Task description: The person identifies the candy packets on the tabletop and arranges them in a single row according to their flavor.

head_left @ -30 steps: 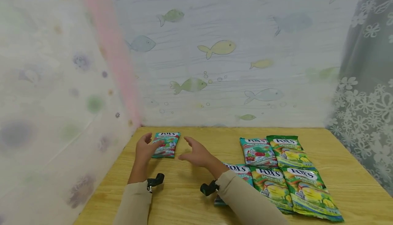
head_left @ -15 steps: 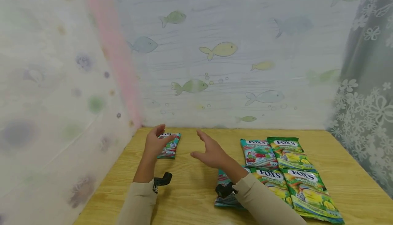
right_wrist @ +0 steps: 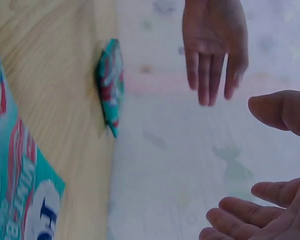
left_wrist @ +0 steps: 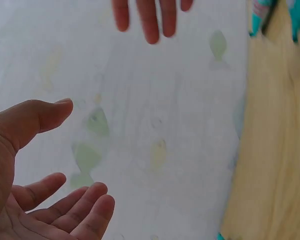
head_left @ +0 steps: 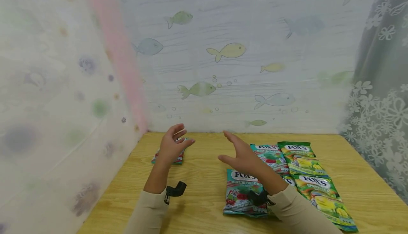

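Observation:
My left hand (head_left: 172, 147) hovers in front of a teal Fox's Mint Blossom candy bag (head_left: 179, 158) at the table's far left, partly covering it. Its fingers are relaxed, thumb apart, with nothing in them; the left wrist view shows the same bare palm. My right hand (head_left: 247, 157) is raised above a second Mint Blossom bag (head_left: 237, 193), fingers loosely extended and holding nothing. In the right wrist view, the far-left bag (right_wrist: 111, 82) lies on the table, away from both hands. A third Mint Blossom bag (head_left: 270, 159) lies behind my right hand.
Green-and-yellow Fox's bags lie at the right: one at the back (head_left: 301, 159), one in front (head_left: 323, 200), and another (head_left: 288, 180) mostly hidden by my right arm. The wooden table (head_left: 197, 191) meets a fish-patterned wall (head_left: 223, 95) behind.
Both hands have moved right and slightly up, away from the far-left bag. The right hand has travelled farther, and the gap between the hands has widened. The bags stay in place.

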Demonstrator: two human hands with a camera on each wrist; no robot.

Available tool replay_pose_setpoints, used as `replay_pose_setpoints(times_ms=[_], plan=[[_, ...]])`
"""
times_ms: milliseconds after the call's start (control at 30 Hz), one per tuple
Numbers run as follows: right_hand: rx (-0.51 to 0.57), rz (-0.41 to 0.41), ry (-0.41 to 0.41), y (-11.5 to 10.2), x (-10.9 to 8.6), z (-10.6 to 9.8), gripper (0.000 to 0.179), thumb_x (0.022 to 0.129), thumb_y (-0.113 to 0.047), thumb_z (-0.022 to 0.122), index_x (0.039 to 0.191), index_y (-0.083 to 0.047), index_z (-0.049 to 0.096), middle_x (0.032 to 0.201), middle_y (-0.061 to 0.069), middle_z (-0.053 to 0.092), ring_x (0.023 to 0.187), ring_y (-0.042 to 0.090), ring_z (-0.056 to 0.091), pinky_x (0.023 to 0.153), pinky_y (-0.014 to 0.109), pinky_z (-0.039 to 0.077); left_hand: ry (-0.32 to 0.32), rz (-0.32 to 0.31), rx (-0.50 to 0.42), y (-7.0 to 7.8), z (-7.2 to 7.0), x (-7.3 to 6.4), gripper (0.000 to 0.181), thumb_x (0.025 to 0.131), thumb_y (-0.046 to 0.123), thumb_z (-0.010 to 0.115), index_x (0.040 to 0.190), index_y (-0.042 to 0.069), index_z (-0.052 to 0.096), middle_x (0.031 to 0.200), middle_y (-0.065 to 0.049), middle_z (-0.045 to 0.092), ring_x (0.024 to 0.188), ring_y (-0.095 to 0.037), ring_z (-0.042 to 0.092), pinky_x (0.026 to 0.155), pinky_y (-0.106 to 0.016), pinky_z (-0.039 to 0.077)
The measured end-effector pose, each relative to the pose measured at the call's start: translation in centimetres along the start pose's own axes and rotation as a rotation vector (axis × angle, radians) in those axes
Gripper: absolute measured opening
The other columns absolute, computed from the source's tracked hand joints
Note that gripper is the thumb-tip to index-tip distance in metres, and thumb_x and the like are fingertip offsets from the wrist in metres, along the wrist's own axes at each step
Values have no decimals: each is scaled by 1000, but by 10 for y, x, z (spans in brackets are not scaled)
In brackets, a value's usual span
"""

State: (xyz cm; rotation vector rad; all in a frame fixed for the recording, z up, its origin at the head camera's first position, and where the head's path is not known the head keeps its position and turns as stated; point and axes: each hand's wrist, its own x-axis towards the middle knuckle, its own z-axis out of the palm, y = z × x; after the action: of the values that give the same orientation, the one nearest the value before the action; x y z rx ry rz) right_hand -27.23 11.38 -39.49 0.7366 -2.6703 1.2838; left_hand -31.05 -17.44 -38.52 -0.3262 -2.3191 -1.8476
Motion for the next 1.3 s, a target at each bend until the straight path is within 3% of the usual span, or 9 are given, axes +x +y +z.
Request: replay_pose_setpoints(times_ms=[200, 400, 833, 1100, 1300], plan=[[23, -10, 83, 20, -17, -31, 85, 99, -36, 72, 166, -15, 24, 169, 14, 31, 154, 38, 33, 119, 59, 36, -55, 83, -53, 24, 11, -12, 76, 85, 27, 88, 150, 26, 49, 153, 4, 50, 143, -20, 51, 116, -47, 44], [41, 46, 111, 39, -31, -56, 82, 100, -39, 70, 166, -18, 25, 169, 16, 30, 152, 42, 34, 116, 60, 39, -80, 133, -14, 39, 24, -23, 74, 86, 27, 87, 149, 25, 49, 152, 3, 51, 142, -22, 52, 116, -49, 44], [12, 156, 107, 60, -55, -95, 77, 103, -44, 64, 165, -16, 28, 165, 24, 33, 143, 53, 42, 107, 64, 47, -149, 150, 89, 38, 57, -30, 72, 86, 20, 87, 150, 21, 52, 151, 3, 54, 144, -25, 50, 116, -51, 43], [-79, 200, 129, 62, -60, -114, 72, 104, -45, 62, 161, -9, 36, 161, 25, 40, 144, 49, 42, 100, 68, 49, -119, 160, 116, 37, 55, -29, 72, 86, 22, 87, 148, 25, 53, 149, 5, 56, 141, -21, 53, 115, -47, 46], [-90, 236, 101, 66, -65, -125, 74, 104, -47, 60, 160, -6, 35, 162, 25, 38, 144, 50, 42, 102, 68, 48, -149, 138, 96, 38, 55, -29, 72, 86, 24, 87, 149, 26, 52, 150, 5, 55, 143, -23, 51, 115, -49, 45]])
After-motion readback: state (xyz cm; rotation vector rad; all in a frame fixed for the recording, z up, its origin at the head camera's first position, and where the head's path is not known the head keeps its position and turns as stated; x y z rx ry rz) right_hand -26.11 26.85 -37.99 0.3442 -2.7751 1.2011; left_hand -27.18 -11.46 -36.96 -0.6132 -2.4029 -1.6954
